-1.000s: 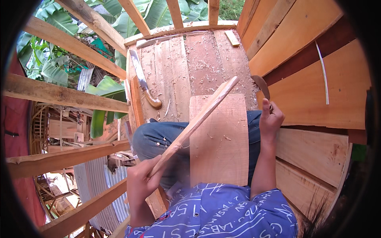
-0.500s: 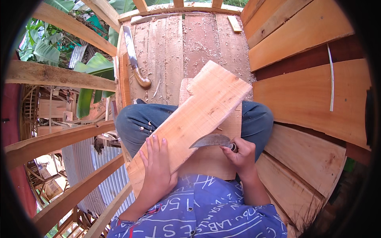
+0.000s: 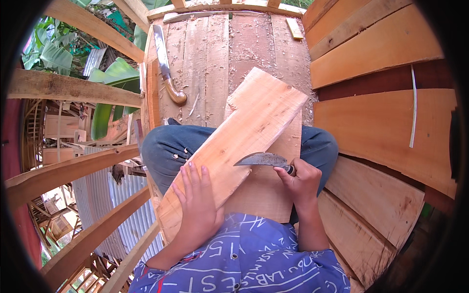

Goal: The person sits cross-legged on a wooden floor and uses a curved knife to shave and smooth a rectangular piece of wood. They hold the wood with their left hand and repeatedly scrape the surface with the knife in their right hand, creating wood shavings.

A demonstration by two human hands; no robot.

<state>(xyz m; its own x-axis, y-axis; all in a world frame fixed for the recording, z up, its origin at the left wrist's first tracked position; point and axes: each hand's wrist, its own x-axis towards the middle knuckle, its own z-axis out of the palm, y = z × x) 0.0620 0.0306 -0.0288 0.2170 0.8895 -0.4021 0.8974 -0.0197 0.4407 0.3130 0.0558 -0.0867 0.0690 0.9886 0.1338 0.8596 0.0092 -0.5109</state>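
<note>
A thick wooden board (image 3: 244, 127) lies slantwise across my lap, its near end at the lower left and a notch cut in its far left edge. My left hand (image 3: 198, 195) rests flat on the near part of the board, fingers stretched out. In my right hand (image 3: 300, 178) is a knife (image 3: 264, 159) with a curved blade and a dark handle. The blade points left, over the right edge of the slanting board, where a small raised chip shows. Beneath it lies a second, wider board (image 3: 268, 195), partly hidden by the first.
A long knife (image 3: 162, 56) with a curved wooden handle lies on the plank floor (image 3: 215, 63) at the far left, among shavings. A small wood block (image 3: 294, 29) sits at the far right. Slatted rails (image 3: 73, 93) stand left, a plank wall (image 3: 381, 115) right.
My right hand and the knife have moved slightly up and away from me along the board's edge. The left hand stays on the board; the view has shifted a little.
</note>
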